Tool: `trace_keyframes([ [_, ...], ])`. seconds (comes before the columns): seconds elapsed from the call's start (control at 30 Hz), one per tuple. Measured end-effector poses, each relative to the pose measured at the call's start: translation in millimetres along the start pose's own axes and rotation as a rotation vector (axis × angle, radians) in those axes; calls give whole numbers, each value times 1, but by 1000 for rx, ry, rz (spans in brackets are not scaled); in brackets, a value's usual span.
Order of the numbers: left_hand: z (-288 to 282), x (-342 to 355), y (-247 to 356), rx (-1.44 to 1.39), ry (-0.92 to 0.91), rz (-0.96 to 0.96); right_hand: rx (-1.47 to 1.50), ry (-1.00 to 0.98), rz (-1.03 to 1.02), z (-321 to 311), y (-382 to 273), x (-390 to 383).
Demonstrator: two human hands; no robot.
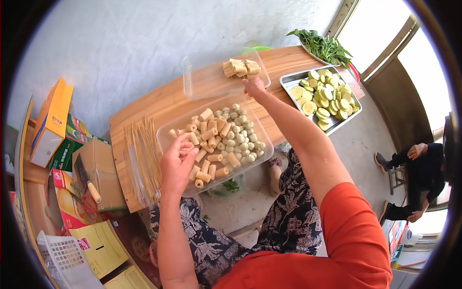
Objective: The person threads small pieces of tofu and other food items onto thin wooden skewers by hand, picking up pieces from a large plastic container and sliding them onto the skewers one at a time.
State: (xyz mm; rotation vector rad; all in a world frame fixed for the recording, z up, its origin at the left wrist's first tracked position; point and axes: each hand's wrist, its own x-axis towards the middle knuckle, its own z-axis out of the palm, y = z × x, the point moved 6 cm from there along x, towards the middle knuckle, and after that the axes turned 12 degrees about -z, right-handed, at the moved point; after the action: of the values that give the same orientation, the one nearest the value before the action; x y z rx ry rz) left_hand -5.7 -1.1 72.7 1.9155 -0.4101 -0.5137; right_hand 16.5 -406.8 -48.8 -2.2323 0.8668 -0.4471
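Head view, stacked tubes pointing roughly left-right, right hand curled, left hand bent-fingered, both grips unclear

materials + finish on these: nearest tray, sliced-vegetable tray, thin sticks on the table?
Nearest tray: probably clear plastic, smooth, slightly glossy; its walls are see-through.
Sliced-vegetable tray: metal, likely stainless steel; silvery grey with a shiny rim.
Thin sticks: likely bamboo or wood, seemingly matte; straw-coloured, exact kind unclear.
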Motion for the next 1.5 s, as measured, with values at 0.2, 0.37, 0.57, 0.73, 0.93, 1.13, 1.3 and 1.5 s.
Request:
trace_keyframes([
  [0.2, 4, 1, 9, 71, -2, 32, 75, -129, -40, -6, -11, -43],
  [0.37, 0, -2, 4, 15, 29, 41, 264, -152, 30, -29, -23, -102],
  [0.57, -19, -9, -4, -211, 73, 32, 306, -221, -21, -56, -27, -155],
  [0.73, -98, -17, -49, -383, 304, 36, 660, -333, 18, -60, -34, -182],
  [0.93, -160, -46, -174, -273, 433, -143, 1007, -418, 145, -31, -55, -238],
  [1.13, -160, -77, -235, 31, 547, -393, 876, -561, 60, 4, -65, -267],
  [1.3, -167, -82, -275, 335, 617, -486, 823, -551, 39, -2, -74, -267],
  [1.5, -157, -82, -265, 558, 566, -496, 815, -580, -1, -3, -79, -268],
])
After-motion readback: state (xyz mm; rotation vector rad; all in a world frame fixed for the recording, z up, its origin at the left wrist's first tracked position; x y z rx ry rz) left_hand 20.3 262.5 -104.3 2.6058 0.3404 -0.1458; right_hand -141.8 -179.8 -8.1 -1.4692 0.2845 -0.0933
